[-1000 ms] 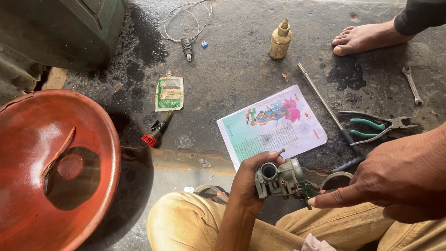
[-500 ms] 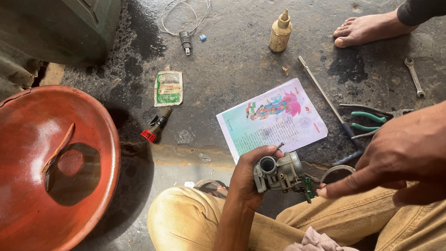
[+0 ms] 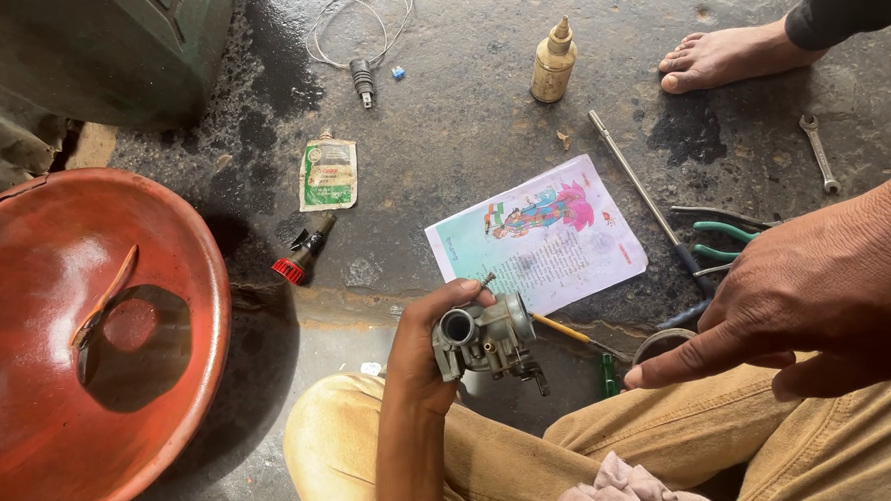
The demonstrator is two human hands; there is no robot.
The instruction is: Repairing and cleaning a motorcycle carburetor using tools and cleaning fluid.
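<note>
We note both our forearms bare, with no sleeves, gloves, rings or watch showing. Our left hand [image 3: 425,352] and right hand [image 3: 808,300] appear grimy. Our trousers [image 3: 695,450] are mustard-yellow cloth, creased at the knees.

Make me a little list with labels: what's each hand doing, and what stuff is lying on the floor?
Left hand: holds a small metal carburettor up off the floor
Right hand: empty, fingers pointing left, near the carburettor, not touching
Left side: big red basin with dark liquid
Floor: printed paper sheet, green-handled pliers, spanner, small bottle, sachet
Top right: another person's bare foot
</note>
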